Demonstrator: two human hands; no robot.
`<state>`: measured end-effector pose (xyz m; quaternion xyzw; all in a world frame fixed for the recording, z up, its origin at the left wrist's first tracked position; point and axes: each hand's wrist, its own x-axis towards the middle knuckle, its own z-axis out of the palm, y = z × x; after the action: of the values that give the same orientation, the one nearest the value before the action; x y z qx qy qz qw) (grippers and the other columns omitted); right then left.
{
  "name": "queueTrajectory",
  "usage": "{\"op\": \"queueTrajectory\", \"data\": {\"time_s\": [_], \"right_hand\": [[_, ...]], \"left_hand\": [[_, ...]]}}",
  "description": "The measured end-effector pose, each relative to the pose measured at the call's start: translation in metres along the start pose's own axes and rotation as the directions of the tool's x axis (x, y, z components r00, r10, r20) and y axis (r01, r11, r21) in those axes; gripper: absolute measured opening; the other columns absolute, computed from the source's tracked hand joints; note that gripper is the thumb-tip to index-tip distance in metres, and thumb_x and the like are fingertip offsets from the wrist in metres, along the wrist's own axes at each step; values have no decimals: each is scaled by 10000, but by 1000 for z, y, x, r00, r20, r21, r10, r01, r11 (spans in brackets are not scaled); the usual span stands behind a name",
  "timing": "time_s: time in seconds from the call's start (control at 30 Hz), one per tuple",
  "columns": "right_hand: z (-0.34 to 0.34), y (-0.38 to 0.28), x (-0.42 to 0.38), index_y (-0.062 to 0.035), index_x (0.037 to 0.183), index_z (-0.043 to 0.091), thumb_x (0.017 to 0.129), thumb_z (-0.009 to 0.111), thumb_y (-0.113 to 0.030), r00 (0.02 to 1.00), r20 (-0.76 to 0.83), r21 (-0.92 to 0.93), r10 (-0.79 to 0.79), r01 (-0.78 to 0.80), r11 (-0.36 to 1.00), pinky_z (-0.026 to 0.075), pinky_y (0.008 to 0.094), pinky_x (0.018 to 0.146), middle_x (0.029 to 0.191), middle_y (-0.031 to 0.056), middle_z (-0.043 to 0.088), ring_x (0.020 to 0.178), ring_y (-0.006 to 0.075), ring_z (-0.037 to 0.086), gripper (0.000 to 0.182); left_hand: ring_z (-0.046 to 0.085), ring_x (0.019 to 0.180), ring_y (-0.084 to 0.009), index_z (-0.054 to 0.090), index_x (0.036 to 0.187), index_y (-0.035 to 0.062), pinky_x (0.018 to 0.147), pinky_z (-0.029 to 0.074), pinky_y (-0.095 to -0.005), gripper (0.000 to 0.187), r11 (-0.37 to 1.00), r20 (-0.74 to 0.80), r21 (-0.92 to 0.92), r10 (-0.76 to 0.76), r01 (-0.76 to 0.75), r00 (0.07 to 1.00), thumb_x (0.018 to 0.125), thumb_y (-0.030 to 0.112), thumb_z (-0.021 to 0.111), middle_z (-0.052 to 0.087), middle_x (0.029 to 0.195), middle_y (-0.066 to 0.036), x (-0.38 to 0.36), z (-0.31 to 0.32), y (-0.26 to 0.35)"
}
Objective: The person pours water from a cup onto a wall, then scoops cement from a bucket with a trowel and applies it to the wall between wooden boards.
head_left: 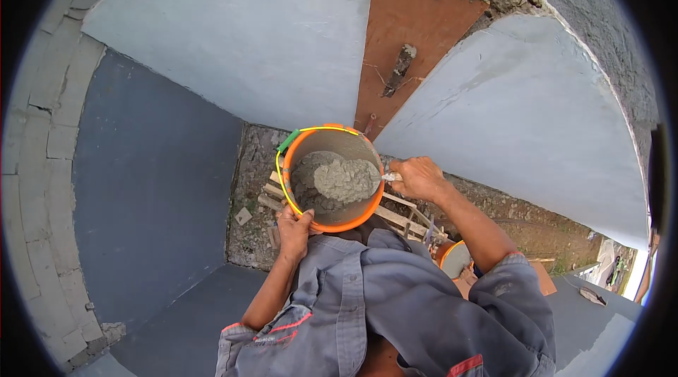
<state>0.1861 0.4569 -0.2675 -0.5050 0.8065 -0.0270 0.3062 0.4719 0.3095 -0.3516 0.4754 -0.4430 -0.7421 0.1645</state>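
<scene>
An orange bucket (341, 227) with a yellow wire bail and a green handle grip is in front of my body, its mouth facing up at me. Wet grey mortar (311, 197) lies inside it. My left hand (294, 230) is closed on the near-left rim, thumb over the edge. On the other side, my right hand (421, 178) is wrapped around the handle of a trowel (392, 176). The trowel's blade is inside the bucket, hidden under a heap of mortar (347, 179).
Pale wall panels (254, 31) flank a brown board (395, 24) ahead. A dark grey wall (152, 179) stands to the left. Below are wooden slats (399, 218) and another orange bucket (454, 261). Rough ground (515, 218) runs along the wall to the right.
</scene>
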Motion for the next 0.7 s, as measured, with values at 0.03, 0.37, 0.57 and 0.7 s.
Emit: {"op": "queueTrajectory", "data": {"time_s": [0.03,0.37,0.57,0.7], "right_hand": [[-12,-2,-7,-117,1111,684,792,648,-262,1000,8,-14,25,-25,1000,526,493,767,800,194,698,826,360,682,352],[-193,-23,-103,-62,937,690,802,705,-291,973,-231,-58,8,-22,998,499,452,653,711,180,669,702,367,657,266],[-306,-10,-126,-1,879,682,800,726,-247,912,-409,13,38,-35,999,457,319,548,615,67,594,572,158,577,262],[-364,17,-101,7,783,669,815,699,-213,903,-338,156,266,-225,962,457,284,519,609,24,568,559,118,551,224]], "left_hand": [[633,572,-132,510,969,37,481,598,-289,133,1000,5,-11,-9,9,1000,905,8,623,593,752,-43,1,1,0],[616,530,-142,502,925,40,451,595,-309,130,999,68,9,30,-31,997,892,-5,620,574,723,-41,20,-2,-3],[603,507,-147,488,923,38,432,588,-325,137,999,72,-18,44,-43,996,892,-12,611,552,699,-37,28,-7,-7],[603,497,-158,483,925,28,443,598,-336,141,999,48,-14,48,-47,998,883,-14,610,559,701,-48,24,0,2]]}}
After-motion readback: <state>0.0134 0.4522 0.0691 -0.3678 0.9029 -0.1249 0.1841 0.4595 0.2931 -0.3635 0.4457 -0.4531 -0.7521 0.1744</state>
